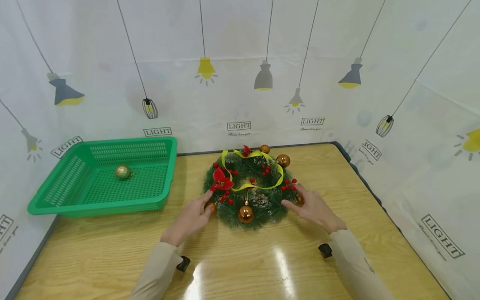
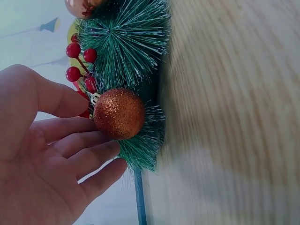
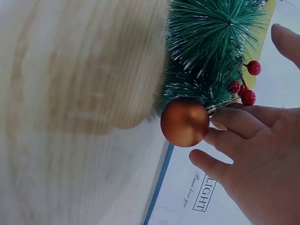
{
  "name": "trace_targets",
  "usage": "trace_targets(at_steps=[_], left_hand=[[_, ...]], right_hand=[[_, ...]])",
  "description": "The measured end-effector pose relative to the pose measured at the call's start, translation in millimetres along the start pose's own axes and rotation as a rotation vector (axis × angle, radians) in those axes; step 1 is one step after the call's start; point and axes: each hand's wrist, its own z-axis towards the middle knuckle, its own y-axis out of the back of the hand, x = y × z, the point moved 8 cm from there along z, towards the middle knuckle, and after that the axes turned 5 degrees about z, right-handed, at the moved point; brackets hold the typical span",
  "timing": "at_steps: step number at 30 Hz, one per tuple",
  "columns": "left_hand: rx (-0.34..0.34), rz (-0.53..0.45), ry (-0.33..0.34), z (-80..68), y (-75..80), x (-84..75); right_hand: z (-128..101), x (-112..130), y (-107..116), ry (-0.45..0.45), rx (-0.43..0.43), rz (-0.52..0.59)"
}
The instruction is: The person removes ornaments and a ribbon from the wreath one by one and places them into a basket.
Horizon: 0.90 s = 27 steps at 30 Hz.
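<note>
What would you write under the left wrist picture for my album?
A left hand touches a glittery orange ball on the green wreath, beside red berries.

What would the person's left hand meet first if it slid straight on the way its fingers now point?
The left hand points up and right into the wreath. First in line is the glittery orange bauble at the wreath's near left edge; its fingertips already seem to touch it, though depth is unclear.
</note>
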Motion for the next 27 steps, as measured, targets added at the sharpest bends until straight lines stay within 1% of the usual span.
trace_targets(at_steps=[10,17,22,25,27], left_hand=[[-0.012,-0.065,0.037,3.1,2.9,3.7],[-0.027,-0.091,0.063,5.3,5.3,8.6],[-0.047,-0.076,0.057,9.0,9.2,10.8],[-0.044,-0.060,0.051,10.4,9.9,11.5],[-0.048,-0.073,0.058,10.8,10.8,12.4]], right_hand=[[-5.5,3.2,-2.1,0.026,-0.029,0.008],[-9.1,4.5,-3.8,0.053,-0.059,-0.025],[-13.1,10.6,-4.4,0.099,-0.088,-0.047],[-15.4,12.2,-5.4,0.101,-0.091,-0.047],[-16.9,12.2,-6.3,0.094,-0.090,-0.045]])
